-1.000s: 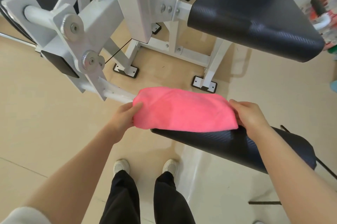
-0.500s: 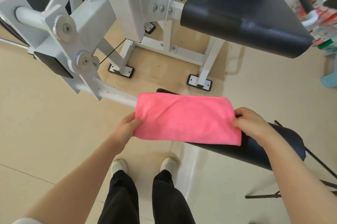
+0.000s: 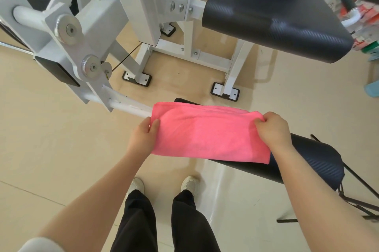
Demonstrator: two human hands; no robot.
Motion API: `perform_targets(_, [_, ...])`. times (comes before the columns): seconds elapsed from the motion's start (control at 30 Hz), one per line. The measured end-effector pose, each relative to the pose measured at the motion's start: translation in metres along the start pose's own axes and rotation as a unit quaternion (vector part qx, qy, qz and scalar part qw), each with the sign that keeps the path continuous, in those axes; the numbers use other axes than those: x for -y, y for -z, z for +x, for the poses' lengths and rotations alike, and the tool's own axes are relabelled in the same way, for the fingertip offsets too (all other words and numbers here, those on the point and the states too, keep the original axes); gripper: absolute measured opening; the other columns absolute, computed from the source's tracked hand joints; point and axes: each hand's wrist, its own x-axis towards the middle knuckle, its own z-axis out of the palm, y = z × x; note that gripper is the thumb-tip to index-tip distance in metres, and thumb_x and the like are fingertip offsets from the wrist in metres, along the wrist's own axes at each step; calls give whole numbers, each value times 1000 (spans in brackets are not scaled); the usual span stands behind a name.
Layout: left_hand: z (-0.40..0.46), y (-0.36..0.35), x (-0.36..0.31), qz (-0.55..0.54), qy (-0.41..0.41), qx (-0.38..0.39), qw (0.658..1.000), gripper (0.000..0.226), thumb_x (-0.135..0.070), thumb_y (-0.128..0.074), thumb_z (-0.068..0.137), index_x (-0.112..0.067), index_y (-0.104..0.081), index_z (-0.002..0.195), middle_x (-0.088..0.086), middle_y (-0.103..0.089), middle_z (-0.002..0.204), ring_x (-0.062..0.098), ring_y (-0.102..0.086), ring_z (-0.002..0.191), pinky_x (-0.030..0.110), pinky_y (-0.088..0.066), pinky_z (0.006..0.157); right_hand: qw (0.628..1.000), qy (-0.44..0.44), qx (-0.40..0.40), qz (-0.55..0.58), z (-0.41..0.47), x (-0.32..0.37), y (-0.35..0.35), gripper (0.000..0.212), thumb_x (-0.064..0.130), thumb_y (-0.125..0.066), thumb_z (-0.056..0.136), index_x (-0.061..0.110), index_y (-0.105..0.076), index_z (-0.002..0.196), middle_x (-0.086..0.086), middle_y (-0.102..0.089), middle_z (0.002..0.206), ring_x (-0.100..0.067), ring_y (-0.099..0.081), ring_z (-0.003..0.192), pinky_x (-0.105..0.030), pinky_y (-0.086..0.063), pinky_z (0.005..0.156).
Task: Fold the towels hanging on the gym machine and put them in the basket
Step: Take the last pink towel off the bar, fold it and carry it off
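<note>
A pink towel (image 3: 207, 137) lies folded over the black padded roller (image 3: 307, 161) of the white gym machine (image 3: 96, 32). My left hand (image 3: 142, 139) pinches the towel's left edge. At the towel's upper right corner, my right hand (image 3: 273, 128) grips a layer that is turned over toward me. The roller's left part is hidden under the towel. No basket is in view.
The machine's black seat pad (image 3: 272, 11) stands at the upper right, with its white legs and foot plates (image 3: 225, 92) on the beige floor. A thin black stand (image 3: 361, 196) sits at the right edge. My shoes (image 3: 189, 184) are below the roller.
The towel has been doubled: both hands brought an edge over, so an upper layer now lies across it. My hands moved up along the towel's sides.
</note>
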Motion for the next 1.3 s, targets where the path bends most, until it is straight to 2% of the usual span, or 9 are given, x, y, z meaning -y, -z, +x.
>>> perform_targets(0.1, [-4,-7,-12,88,-59,-94,990,23,-21,-44,92,-5,-53,108,12,-59,102,32,-51,97,39,-38,79,994,40,-84,-50,-13,10,-8,32,25,-41,95,3,-47,119,-18,-54,119,-37,-50,108,-42,-41,83])
perform_targets(0.2, [-11,-20,-29,217,-247,-157,931,47,-6,-45,82,-7,-44,129,15,-42,138,33,-38,124,48,-32,103,964,218,-144,-44,-34,28,-24,46,22,-42,93,3,-39,135,-18,-41,142,-35,-35,132,-44,-27,110])
perform_targets(0.33, [-13,-48,-35,320,-395,-22,861,47,-19,-39,82,-6,-47,127,18,-48,138,34,-48,126,42,-29,107,920,373,35,-118,-56,44,-57,63,41,-22,94,14,-12,150,-1,-6,159,-17,-3,147,-25,7,115])
perform_targets(0.47, [-4,-52,-26,431,-397,31,810,56,-37,-35,90,-2,-50,130,16,-52,137,30,-51,125,37,-21,108,889,395,30,-229,-47,35,-67,76,55,1,83,20,-9,150,0,-8,159,-17,-9,147,-31,3,116])
perform_targets(0.83, [-11,-48,-40,454,-268,16,850,79,-54,-3,84,-9,-5,149,7,-3,159,21,-1,147,36,6,116,946,197,36,-256,-21,-30,-16,65,53,-9,95,19,-9,150,-4,-17,158,-19,-14,146,-42,-3,118])
perform_targets(0.97, [-33,-63,-57,474,-396,16,786,63,-14,-31,80,-5,-33,142,12,-34,150,28,-32,138,39,-9,116,980,72,29,-181,-16,-30,-16,64,48,-16,98,5,-27,144,-11,-30,152,-25,-20,143,-47,-3,117])
perform_targets(1.07, [-39,-77,-59,477,-431,83,762,57,-32,-30,88,-6,-44,137,11,-43,144,27,-41,134,41,-22,115,998,-25,17,-50,-5,-19,-19,45,43,-38,92,8,-56,112,-12,-53,132,-30,-37,131,-50,-12,116])
perform_targets(1.2, [-35,-82,-49,480,-387,104,781,66,-47,-26,89,-7,-39,140,10,-42,146,26,-40,134,43,-18,110,996,-40,14,78,-4,-11,-9,13,35,-56,84,22,-53,85,-2,-63,101,-29,-51,112,-48,-26,109])
perform_targets(1.3, [-31,-83,-45,475,-389,98,784,63,-45,-31,89,-4,-45,135,13,-48,141,28,-46,130,46,-24,107,969,21,13,247,-13,-14,-2,12,21,-57,88,17,-46,85,7,-51,81,-21,-51,87,-34,-43,79])
